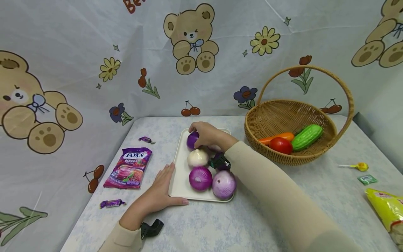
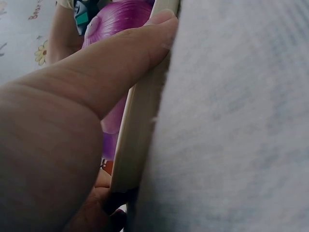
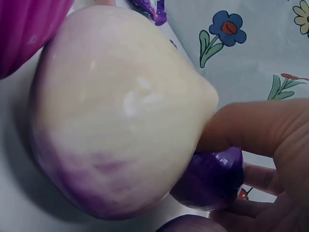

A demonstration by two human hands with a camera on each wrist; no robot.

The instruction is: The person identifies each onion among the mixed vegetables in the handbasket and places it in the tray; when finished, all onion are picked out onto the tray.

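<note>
A cream tray (image 1: 182, 190) holds several purple onions and a white bulb (image 1: 197, 158) with purple patches. At its far left, my right hand (image 1: 207, 134) holds a small dark purple onion (image 1: 192, 140) between thumb and fingers; the right wrist view shows this onion (image 3: 210, 181) behind the big white bulb (image 3: 116, 111). My left hand (image 1: 162, 190) rests against the tray's near left corner, its fingers along the left side and its thumb (image 2: 120, 63) on the front rim. A magenta onion (image 1: 200, 178) and a pale purple onion (image 1: 224, 184) lie at the front. My right wrist partly hides other purple pieces.
A wicker basket (image 1: 292, 108) at the back right holds a carrot (image 1: 277, 138), a tomato (image 1: 281, 145) and a green bumpy vegetable (image 1: 306, 137). Left lie a candy bag (image 1: 128, 168) and wrapped candies (image 1: 112, 203). Right are a lollipop (image 1: 361, 166) and a yellow packet (image 1: 385, 208).
</note>
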